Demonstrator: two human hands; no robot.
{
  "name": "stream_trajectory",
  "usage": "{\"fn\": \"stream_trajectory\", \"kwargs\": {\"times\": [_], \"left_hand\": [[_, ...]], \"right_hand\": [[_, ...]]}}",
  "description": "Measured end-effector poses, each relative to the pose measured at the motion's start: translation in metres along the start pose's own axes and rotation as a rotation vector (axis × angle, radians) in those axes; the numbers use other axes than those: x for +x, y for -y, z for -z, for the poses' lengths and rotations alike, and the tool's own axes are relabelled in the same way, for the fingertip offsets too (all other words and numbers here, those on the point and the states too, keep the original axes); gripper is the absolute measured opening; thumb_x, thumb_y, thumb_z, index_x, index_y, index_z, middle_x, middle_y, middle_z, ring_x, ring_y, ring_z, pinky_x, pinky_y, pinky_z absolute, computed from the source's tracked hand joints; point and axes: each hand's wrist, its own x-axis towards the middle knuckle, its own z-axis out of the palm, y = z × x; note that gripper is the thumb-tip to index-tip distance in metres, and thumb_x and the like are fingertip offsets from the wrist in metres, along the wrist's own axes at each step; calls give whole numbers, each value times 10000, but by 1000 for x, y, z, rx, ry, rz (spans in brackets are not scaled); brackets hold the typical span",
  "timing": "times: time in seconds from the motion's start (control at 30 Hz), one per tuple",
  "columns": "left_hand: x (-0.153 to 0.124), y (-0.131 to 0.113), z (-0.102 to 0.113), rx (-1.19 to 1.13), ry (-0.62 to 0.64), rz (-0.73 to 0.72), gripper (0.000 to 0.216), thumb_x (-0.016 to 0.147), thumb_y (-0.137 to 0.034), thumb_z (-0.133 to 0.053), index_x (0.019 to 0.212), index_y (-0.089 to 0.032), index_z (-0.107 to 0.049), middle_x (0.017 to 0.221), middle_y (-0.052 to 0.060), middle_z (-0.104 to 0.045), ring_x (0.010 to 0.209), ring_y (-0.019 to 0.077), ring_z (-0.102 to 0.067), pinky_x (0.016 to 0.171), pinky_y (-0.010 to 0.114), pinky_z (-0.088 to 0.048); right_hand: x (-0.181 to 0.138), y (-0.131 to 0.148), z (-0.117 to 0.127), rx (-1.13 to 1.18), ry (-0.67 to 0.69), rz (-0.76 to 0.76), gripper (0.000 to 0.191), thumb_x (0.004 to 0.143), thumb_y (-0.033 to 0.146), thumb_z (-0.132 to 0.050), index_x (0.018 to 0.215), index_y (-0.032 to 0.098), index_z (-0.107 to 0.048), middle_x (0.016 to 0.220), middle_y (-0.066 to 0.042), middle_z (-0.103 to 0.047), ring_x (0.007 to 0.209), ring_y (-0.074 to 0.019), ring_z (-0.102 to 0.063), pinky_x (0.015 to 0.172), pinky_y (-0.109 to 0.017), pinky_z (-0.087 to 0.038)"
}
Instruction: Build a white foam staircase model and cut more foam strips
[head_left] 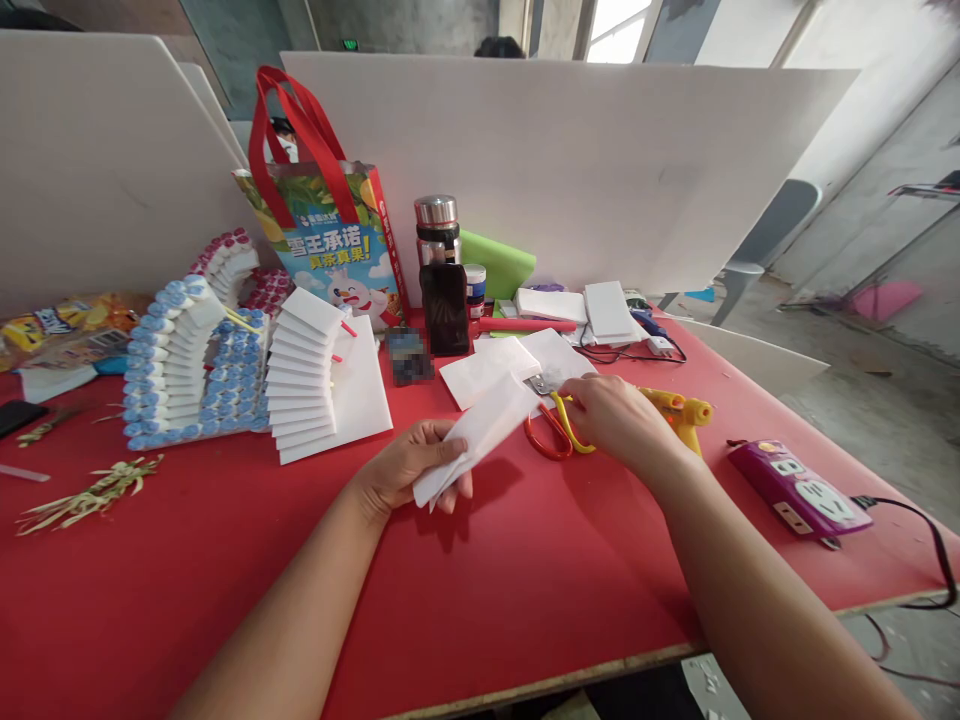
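My left hand (pixel 409 470) is closed on a white foam strip (pixel 480 432) that slants up to the right above the red table (pixel 487 590). My right hand (pixel 619 415) grips a pair of scissors with red and yellow handles (pixel 553 428), their blades at the strip's far end. White foam sheets (pixel 499 368) lie just behind the scissors.
A model of stacked white pieces and blue caps (pixel 195 365) stands at the left, beside a white stepped stack (pixel 315 385). A printed bag with red handles (pixel 330 235), a flask (pixel 439 250), a yellow glue gun (pixel 679 410) and a purple power strip (pixel 799 490) are also on the table. White partition boards (pixel 600 170) stand behind.
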Motion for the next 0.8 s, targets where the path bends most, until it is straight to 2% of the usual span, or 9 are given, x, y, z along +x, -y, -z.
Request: {"fn": "stream_trajectory", "kwargs": {"times": [0.1,0.17,0.23,0.3,0.47,0.57,0.63,0.73,0.8], "left_hand": [[4,2,-3,-96,-181,-129,259,880,-376,-718,844,-119,-708,821,115,-785,595,174,-734,486,199,-562],[7,3,-7,-123,-229,-151,261,897,-355,-702,974,-109,-744,1061,161,-773,849,239,-771,692,272,-629],[10,3,-11,-139,-250,-170,304,904,-334,-697,1098,-105,-740,1253,192,-704,1071,304,-723,902,369,-606],[13,5,-14,-161,-288,-186,330,895,-321,-710,1148,-109,-729,1293,199,-680,1159,331,-680,1009,431,-552],[16,8,-10,-191,-404,-159,373,853,-324,-760,1154,-106,-724,1215,207,-717,1088,329,-713,977,439,-566],[16,9,-7,-197,-401,-151,376,844,-309,-770,1155,-105,-719,1194,210,-724,1058,325,-725,958,436,-574],[17,8,-7,-207,-391,-153,361,849,-300,-763,1153,-110,-714,1177,208,-731,1053,324,-727,949,441,-578],[16,6,-9,-180,-372,-173,355,861,-318,-747,1146,-110,-708,1184,205,-729,1039,316,-731,922,437,-591],[15,3,-12,-132,-366,-187,353,869,-345,-735,1127,-106,-705,1198,202,-724,993,296,-744,856,399,-614]], "right_hand": [[-1,5,-8,-115,67,38,226,893,147,-492,1036,129,-667,980,-132,-704,873,-236,-677,650,-289,-386],[-1,12,-18,-142,66,61,239,892,149,-503,1090,100,-628,1030,-162,-695,972,-266,-675,691,-294,-411],[0,18,-26,-148,57,33,276,888,114,-479,1138,71,-586,1045,-186,-689,1018,-274,-674,701,-293,-420],[0,22,-29,-128,91,-18,324,856,84,-489,1173,46,-542,1018,-194,-692,1016,-279,-687,691,-292,-421],[-5,19,-22,-45,200,-123,376,795,145,-568,1156,53,-520,960,-176,-707,966,-328,-708,627,-314,-397],[-18,9,-18,-17,211,-142,308,804,213,-570,1092,107,-550,938,-151,-699,935,-338,-697,576,-319,-363],[-33,-2,-18,53,241,-149,248,825,263,-549,1045,151,-571,865,-114,-684,826,-307,-690,540,-313,-349],[-61,-26,-17,339,249,-147,323,857,301,-522,1161,198,-560,749,-49,-648,639,-229,-644,509,-298,-369],[-75,-39,-14,642,226,-99,456,861,319,-551,1299,215,-479,726,-26,-635,628,-217,-642,524,-302,-419]]}}
